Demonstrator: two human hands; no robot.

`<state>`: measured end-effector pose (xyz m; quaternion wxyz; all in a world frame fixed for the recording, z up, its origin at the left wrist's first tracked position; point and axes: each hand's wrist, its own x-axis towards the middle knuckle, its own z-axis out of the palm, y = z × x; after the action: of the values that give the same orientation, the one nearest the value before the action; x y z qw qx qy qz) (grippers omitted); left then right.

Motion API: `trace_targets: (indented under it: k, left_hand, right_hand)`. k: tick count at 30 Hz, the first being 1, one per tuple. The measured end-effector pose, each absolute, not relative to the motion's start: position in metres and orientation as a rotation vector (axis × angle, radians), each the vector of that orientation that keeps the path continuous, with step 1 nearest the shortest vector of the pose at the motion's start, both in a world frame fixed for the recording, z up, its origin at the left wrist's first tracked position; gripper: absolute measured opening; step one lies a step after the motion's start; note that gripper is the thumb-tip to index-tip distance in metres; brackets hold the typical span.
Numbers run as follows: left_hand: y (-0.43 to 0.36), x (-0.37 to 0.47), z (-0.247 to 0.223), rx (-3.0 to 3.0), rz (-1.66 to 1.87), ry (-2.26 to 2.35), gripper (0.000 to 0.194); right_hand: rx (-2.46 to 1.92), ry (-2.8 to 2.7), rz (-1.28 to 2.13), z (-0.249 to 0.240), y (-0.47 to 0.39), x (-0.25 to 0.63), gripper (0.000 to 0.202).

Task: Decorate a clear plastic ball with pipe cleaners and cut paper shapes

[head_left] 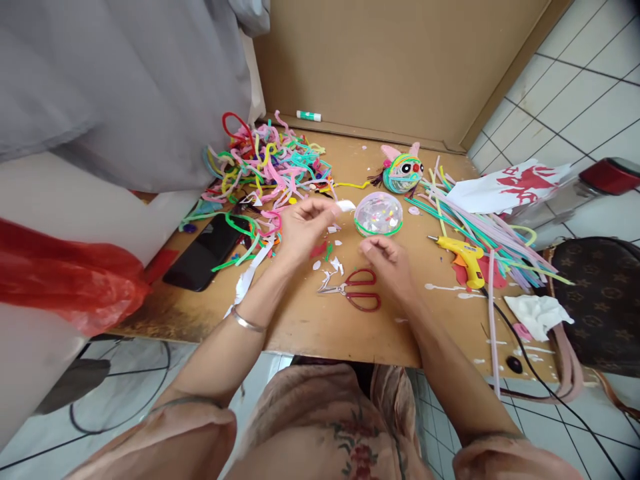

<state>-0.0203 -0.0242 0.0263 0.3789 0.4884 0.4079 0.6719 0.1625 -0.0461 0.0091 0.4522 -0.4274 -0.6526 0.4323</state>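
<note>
LV-like monogram on brown bag (597,303); glue stick (309,116) label unreadable.

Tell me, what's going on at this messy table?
A person is pinching a small white scrap in the left hand, next to a clear round container with a green band. The right hand is just in front of the container; I can't tell whether it holds anything. Red-handled scissors and a yellow glue gun lie on the table, and a colorful animal figure with pink ears sits behind the container.
</note>
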Motion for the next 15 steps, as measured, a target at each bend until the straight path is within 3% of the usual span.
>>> trace_targets:
  k: [4,8,10,15]
  left_hand:
    - [-0.011,-0.033,0.025,1.088,1.918,1.013,0.02]
    - [-0.011,-0.026,0.023,1.074,1.853,1.018,0.022]
    - [-0.014,-0.022,0.023,1.072,1.817,1.022,0.024]
    - [-0.018,-0.024,0.025,0.972,1.612,0.939,0.033]
  right_hand:
    - [-1.097,-2.123,0.602,-0.004,-0.052,0.147,0.015]
    - [-1.092,-2.233,0.537,-0.013,-0.052,0.134,0.016]
    - [-1.047,-2.106,0.678,-0.015,-0.051,0.133,0.017]
    - [-1.062,-1.445,1.392,-0.006,-0.052,0.142,0.022]
